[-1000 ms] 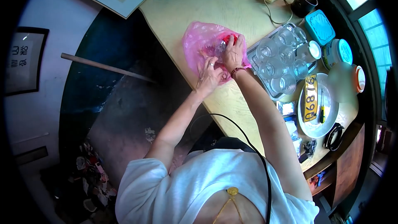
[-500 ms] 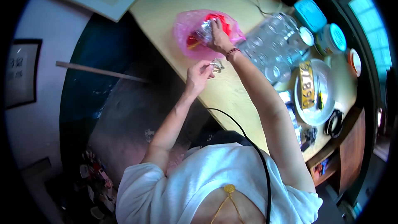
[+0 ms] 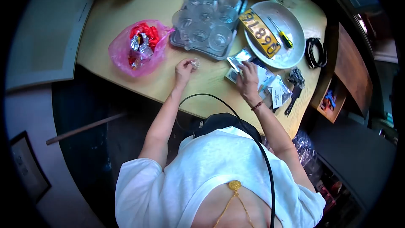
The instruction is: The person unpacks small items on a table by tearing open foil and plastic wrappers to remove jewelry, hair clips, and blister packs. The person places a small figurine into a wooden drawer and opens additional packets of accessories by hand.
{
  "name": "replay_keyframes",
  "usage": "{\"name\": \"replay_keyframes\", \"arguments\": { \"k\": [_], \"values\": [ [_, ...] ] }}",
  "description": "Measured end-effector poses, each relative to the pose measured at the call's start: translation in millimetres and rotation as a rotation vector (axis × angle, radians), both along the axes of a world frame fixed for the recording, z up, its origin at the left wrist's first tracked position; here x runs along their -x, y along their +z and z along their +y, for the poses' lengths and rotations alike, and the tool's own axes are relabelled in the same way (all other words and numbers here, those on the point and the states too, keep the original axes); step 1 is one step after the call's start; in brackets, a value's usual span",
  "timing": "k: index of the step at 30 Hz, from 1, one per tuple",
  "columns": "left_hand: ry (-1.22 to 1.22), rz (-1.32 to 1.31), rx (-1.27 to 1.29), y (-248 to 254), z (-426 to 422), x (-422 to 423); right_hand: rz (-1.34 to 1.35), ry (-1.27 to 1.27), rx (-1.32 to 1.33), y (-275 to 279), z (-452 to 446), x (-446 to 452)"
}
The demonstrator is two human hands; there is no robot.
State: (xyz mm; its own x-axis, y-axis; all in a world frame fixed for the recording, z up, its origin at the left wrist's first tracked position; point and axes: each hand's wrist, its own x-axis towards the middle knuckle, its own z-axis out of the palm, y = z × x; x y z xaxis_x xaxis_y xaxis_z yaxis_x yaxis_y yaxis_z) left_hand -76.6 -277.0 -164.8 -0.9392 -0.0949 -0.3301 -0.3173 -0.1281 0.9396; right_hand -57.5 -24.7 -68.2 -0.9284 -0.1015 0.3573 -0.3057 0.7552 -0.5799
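My left hand (image 3: 183,72) is closed, pinching a small, shiny, crumpled piece (image 3: 195,63) over the front of the table; its exact kind is too small to tell. My right hand (image 3: 249,81) reaches over several packets, its fingers apart and slightly bent. Beneath its fingertips lies a silvery packet (image 3: 241,60); whether they touch it I cannot tell. A second silver packet with a white label (image 3: 277,96) rests to the right of that hand. On the left, a pink plastic bag (image 3: 120,55) stands open with red and silver crumpled wrappers inside.
Behind my hands, a grey tray (image 3: 179,40) carries several clear cups. A white basin (image 3: 298,55) holds a yellow number plate (image 3: 259,33) and a screwdriver (image 3: 286,40). Black coiled cable (image 3: 316,53) and a black-handled knife (image 3: 292,101) lie to the right. Lidded jars stand behind.
My right hand has left the pink bag and moved right to the packets. My left hand still holds the small shiny piece. The view has turned to the right.
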Motion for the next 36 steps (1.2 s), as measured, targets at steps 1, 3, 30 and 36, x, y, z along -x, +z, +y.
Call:
{"name": "replay_keyframes", "arguments": {
  "k": [1,3,30,36],
  "values": [
    [0.002,0.011,0.041,-1.9,0.4,2.8,0.011,-0.037,-0.019,-6.6,17.8,-3.1],
    [-0.011,0.05,0.21,-5.2,-2.7,4.8,-0.072,-0.097,-0.016,-18.0,42.0,-5.8],
    [-0.073,0.34,1.056,52.0,25.0,-23.1,-0.229,0.102,-0.268,-37.1,-49.3,-31.3],
    [-0.3,0.537,0.982,75.4,37.1,-7.7,-0.098,-0.136,-0.223,-15.4,-5.0,-34.4]
  ]
}}
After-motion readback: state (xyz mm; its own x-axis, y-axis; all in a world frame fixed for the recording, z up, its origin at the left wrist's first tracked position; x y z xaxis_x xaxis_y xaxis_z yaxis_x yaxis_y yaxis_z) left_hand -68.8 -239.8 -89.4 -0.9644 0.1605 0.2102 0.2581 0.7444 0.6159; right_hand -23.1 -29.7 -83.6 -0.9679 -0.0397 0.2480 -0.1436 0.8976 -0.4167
